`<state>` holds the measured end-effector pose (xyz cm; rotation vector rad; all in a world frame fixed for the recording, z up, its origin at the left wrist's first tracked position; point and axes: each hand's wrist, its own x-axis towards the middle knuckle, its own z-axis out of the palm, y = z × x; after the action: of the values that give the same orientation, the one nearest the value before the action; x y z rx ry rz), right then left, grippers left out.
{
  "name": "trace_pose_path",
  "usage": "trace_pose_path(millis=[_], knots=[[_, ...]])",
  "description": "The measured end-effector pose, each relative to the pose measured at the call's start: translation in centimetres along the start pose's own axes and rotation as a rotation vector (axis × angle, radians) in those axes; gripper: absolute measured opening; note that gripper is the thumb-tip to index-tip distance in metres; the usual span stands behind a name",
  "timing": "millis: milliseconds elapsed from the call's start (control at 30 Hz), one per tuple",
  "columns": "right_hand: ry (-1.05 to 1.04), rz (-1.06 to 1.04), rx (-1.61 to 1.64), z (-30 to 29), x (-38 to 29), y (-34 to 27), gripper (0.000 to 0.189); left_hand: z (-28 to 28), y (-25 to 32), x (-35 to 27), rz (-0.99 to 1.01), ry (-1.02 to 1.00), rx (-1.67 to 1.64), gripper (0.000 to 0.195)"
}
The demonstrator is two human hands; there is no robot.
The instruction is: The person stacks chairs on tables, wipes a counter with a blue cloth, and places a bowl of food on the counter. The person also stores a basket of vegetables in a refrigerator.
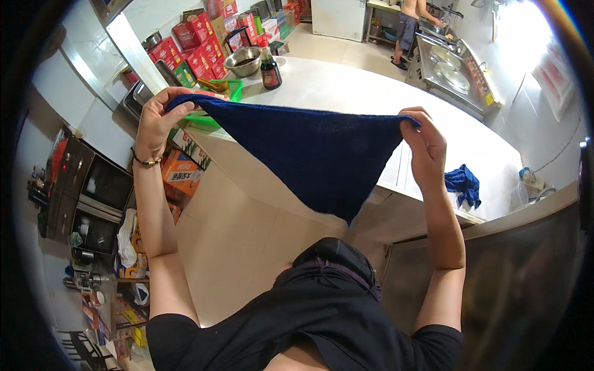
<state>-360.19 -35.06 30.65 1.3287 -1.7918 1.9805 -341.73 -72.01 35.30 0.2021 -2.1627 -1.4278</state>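
Note:
A dark blue cloth (315, 148) hangs stretched between my two hands, its upper edge taut and its lower part narrowing to a point. My left hand (160, 116) pinches one upper corner between thumb and fingers, beside a green plastic basket (235, 91). At the other upper corner, my right hand (424, 141) grips the fabric above the white counter's near edge. A second blue cloth (464, 185) lies crumpled on the white counter (352, 88), to the right of my right forearm.
A sauce bottle (270, 69) and a steel bowl (242, 61) stand on the counter's far left. Red cartons (204, 55) are stacked behind. Another person (410, 23) stands by a steel stove (445, 69) at the back right. A dark cabinet (100, 195) is at left.

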Motion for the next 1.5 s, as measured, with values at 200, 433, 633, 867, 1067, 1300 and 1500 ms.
trace_pose_path(millis=[200, 433, 633, 867, 1067, 1300, 1500], knots=[[-0.098, 0.196, 0.120, -0.7, -2.3, -0.7, 0.009, -1.2, -1.8, -4.7, -0.052, 0.030, 0.144, 0.015], [-0.284, 0.494, 0.244, -0.1, -5.4, -0.6, 0.012, -0.5, -4.1, -9.4, 0.011, 0.005, -0.222, 0.021], [-0.155, 0.586, 0.260, 0.6, -4.2, 1.7, 0.012, 0.4, -8.5, -6.6, -0.163, 0.228, -0.225, 0.014], [-0.048, 0.630, 0.342, -1.4, 0.4, 11.2, 0.016, 5.2, -11.7, 4.8, -0.254, 0.152, -0.239, 0.020], [0.070, 0.490, -0.876, -4.3, -0.7, 25.7, 0.045, 9.1, -22.2, 12.6, -0.321, 0.152, 0.274, 0.048], [-0.189, 0.234, -0.835, 3.0, -6.2, 21.9, 0.050, 19.1, -22.6, 5.0, 0.298, -0.098, 0.930, 0.036], [-0.582, 0.153, -1.070, 4.6, -11.2, 19.2, 0.065, 17.6, -24.7, -1.7, 0.139, -0.281, 1.058, 0.054]])
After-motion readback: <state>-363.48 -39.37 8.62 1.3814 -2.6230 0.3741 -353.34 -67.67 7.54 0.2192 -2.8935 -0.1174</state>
